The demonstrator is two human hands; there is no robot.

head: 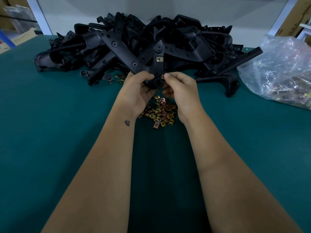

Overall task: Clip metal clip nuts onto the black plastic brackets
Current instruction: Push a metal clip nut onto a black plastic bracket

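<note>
Left hand [136, 89] round black bracket [151, 64]; right hand [178, 87] pinching clip nut [162, 76]

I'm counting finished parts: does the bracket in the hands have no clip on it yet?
No, the bracket held by the left hand already carries one clip, and the right hand pinches a second at its edge.

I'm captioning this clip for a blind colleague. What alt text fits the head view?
Two bare hands hold a black plastic bracket above a green table: the left hand grips it while the right hand pinches a metal clip nut at its edge. Loose clip nuts lie below, more brackets piled behind.
</note>
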